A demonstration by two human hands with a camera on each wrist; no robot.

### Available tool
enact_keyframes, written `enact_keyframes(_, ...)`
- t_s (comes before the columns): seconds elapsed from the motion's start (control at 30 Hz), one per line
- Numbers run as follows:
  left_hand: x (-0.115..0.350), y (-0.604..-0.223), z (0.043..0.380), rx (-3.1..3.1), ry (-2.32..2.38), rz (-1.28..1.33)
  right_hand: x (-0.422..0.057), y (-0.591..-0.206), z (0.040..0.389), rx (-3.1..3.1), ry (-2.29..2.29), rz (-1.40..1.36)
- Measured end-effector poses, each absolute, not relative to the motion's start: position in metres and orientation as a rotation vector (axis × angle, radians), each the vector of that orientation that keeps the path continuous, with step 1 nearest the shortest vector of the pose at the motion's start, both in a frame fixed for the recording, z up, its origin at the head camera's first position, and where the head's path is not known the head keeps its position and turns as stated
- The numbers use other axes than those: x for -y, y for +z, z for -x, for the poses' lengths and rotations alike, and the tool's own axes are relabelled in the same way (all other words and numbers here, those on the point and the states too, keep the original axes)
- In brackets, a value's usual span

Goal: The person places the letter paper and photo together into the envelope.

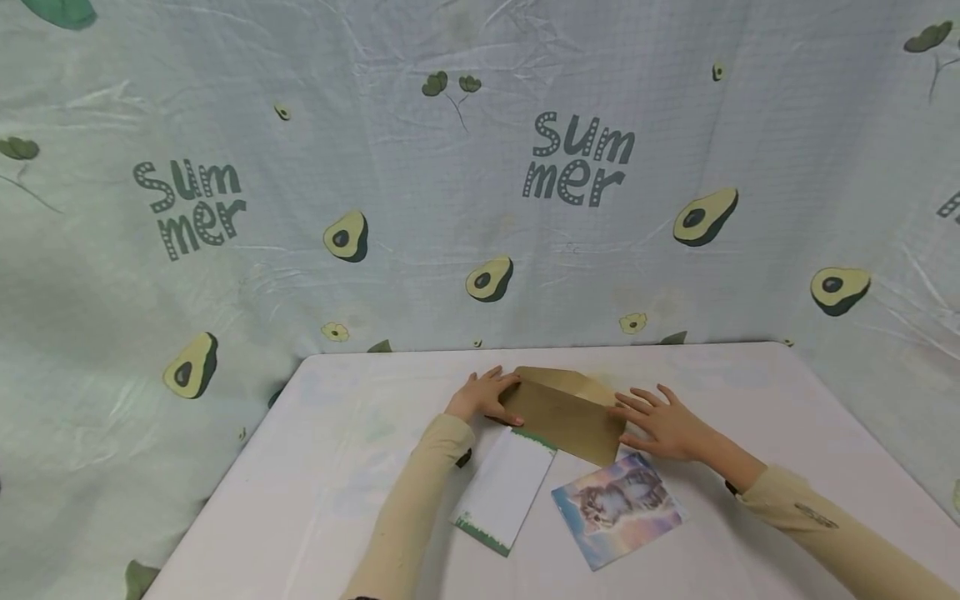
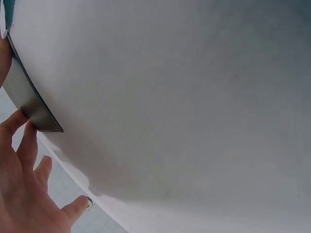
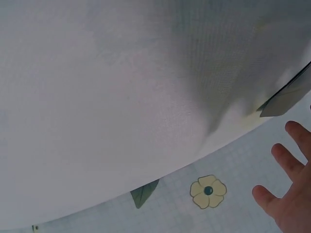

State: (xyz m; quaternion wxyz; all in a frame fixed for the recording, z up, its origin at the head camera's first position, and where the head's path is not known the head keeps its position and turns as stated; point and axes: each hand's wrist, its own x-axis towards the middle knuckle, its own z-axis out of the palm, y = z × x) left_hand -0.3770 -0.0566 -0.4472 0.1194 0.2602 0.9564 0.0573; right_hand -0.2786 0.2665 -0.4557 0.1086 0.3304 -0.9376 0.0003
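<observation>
A brown paper envelope, its flap raised to show a paler inside, is at the far middle of the table. My left hand grips its left end, thumb on the front and fingertips at the upper edge. In the left wrist view, fingers of the left hand meet the envelope near a corner. My right hand is at the right end, fingers spread and fairly straight, fingertips right at the edge. The right wrist view shows outstretched fingers of that hand beside the envelope's corner.
Nearer than the envelope lie a white sheet with green grass-patterned ends and a card picturing kittens. They rest on a white-covered table. Behind it hangs a curtain printed with avocados and "summer".
</observation>
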Motion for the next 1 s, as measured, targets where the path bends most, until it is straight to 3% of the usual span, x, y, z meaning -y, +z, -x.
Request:
enact_keyframes(0.5,0.058,-0.443,0.379,-2.81,0.122,-0.77,-0.262,-0.453,0.246,2.638,-0.069,-1.085)
enact_keyframes(1.0,0.058,-0.443,0.384,-2.83,0.093,-0.811,-0.246,-0.461,0.235,2.513,-0.105,-1.277)
